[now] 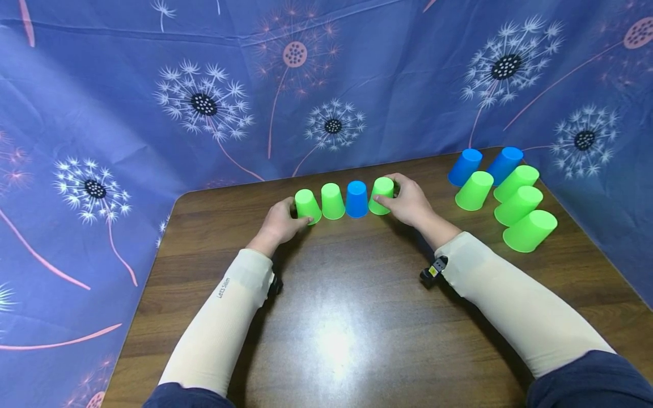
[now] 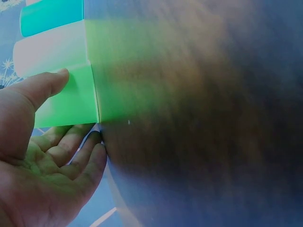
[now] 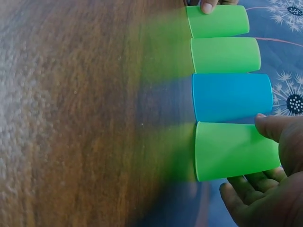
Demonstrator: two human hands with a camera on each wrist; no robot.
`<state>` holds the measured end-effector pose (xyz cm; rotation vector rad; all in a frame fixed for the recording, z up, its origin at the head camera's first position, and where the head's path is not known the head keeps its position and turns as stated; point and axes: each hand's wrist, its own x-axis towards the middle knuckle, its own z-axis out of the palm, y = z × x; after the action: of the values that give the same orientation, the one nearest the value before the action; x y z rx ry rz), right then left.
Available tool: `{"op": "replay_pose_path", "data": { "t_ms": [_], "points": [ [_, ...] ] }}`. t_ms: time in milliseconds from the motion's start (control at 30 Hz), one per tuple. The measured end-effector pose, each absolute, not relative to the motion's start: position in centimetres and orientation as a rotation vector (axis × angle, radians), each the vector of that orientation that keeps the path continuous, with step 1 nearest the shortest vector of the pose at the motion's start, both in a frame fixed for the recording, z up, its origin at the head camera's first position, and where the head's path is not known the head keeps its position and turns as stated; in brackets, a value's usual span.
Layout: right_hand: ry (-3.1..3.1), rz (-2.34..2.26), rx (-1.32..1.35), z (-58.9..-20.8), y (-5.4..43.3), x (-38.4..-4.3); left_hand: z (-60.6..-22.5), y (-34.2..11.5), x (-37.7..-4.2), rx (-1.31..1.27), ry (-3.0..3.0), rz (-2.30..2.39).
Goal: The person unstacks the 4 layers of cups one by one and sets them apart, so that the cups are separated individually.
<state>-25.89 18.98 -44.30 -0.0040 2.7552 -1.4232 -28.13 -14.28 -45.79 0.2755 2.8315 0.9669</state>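
Grasping a green tapered plastic cup (image 1: 308, 205) with the fingers (image 2: 93, 166) of my left hand (image 1: 279, 223), I hold a second green cup (image 1: 380, 193) in my right hand (image 1: 409, 202); between both hands' fingers stand a third green cup (image 1: 333, 201) and a blue tapered plastic cup (image 1: 356, 199), upside down on the brown wood-grain table (image 1: 347, 272); four green cups (image 1: 530, 231) and two blue cups (image 1: 465, 167) stand to my fingers' right.

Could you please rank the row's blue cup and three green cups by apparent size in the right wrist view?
1. Nearest green cup
2. Blue cup
3. Middle green cup and farthest green cup: too alike to rank.
Nearness may inflate the first two.
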Motion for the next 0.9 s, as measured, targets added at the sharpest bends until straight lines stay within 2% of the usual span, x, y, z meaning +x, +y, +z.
{"op": "replay_pose_path", "data": {
  "t_ms": [400,900],
  "points": [
    [2.780,-1.497,0.011,-43.3,20.2,-24.8,-45.6,-14.2,-28.0,0.268,2.829,0.957],
    [2.876,-1.475,0.088,-42.9,24.8,-21.7,-45.6,-14.2,-27.9,0.269,2.826,0.959]
  ]
}}
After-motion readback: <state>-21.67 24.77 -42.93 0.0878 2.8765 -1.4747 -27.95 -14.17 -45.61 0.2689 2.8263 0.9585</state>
